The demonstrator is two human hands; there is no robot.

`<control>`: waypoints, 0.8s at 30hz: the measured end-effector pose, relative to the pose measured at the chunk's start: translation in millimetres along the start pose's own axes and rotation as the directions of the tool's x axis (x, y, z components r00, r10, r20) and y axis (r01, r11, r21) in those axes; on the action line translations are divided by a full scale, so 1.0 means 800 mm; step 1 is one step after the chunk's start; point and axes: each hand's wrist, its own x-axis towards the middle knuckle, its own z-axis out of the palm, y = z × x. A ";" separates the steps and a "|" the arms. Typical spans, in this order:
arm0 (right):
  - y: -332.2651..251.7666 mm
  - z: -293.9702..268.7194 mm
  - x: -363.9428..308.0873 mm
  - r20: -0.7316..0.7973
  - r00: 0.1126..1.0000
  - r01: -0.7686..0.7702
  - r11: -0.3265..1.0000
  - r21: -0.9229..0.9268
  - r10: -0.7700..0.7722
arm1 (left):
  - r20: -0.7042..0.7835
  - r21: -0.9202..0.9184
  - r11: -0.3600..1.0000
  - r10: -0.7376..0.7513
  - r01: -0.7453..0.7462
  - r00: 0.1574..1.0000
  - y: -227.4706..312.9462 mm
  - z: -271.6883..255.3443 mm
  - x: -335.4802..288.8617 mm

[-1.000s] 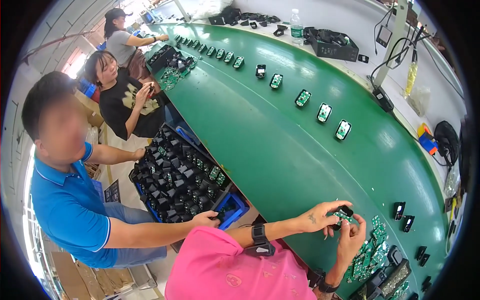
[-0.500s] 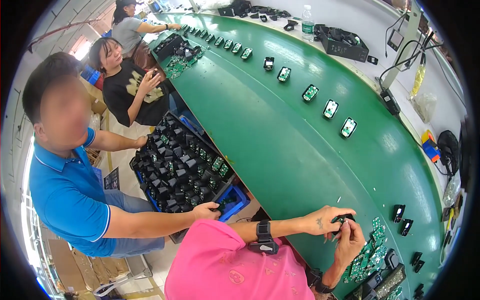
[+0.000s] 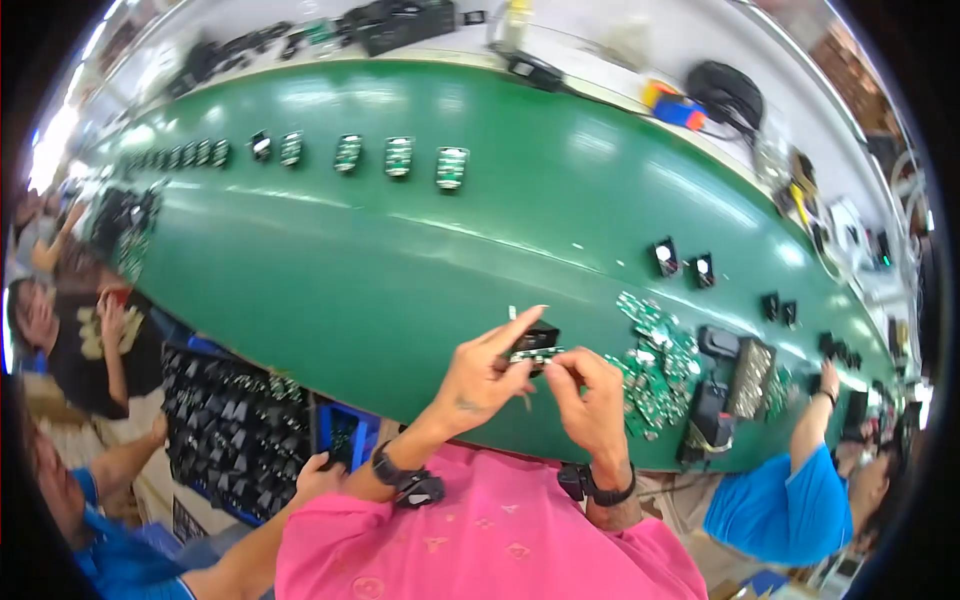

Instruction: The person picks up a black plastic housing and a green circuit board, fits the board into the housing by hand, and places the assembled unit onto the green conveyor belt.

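Observation:
In front of my pink shirt, my left hand grips a small black plastic housing by its side, index finger stretched along it. A small green circuit board sits at the housing's near edge; whether it is inside cannot be made out. My right hand is closed, its thumb and finger pinching the right end of that board. Close to my right hand lies a loose pile of green circuit boards. Two black housings stand beyond the pile.
Along the green table runs a row of housings with boards. A co-worker at the left holds a tray full of black housings. Another person in blue reaches in at the right. Black boxes stand beside the pile.
My view has swung to the right, bringing the board pile and the right-hand co-worker into fuller sight. Both hands remain together at the housing, the green board now showing at its edge.

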 end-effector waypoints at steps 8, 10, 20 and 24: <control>-0.009 -0.027 -0.002 0.122 0.992 -0.018 1.000 -0.007 0.018 | 0.034 0.107 0.993 0.047 -0.051 0.998 0.008 0.012 -0.005; -0.009 -0.027 -0.002 0.146 0.989 -0.022 1.000 -0.003 0.023 | 0.033 0.140 0.988 0.068 -0.072 0.997 0.009 0.011 -0.005; -0.002 -0.029 -0.002 0.163 0.986 0.035 0.999 -0.005 -0.034 | 0.074 0.283 0.947 0.136 -0.151 0.988 0.005 0.015 -0.009; -0.002 -0.033 -0.004 0.202 0.979 -0.009 1.000 -0.018 0.012 | 0.064 0.293 0.936 0.184 -0.195 0.981 0.002 0.020 -0.008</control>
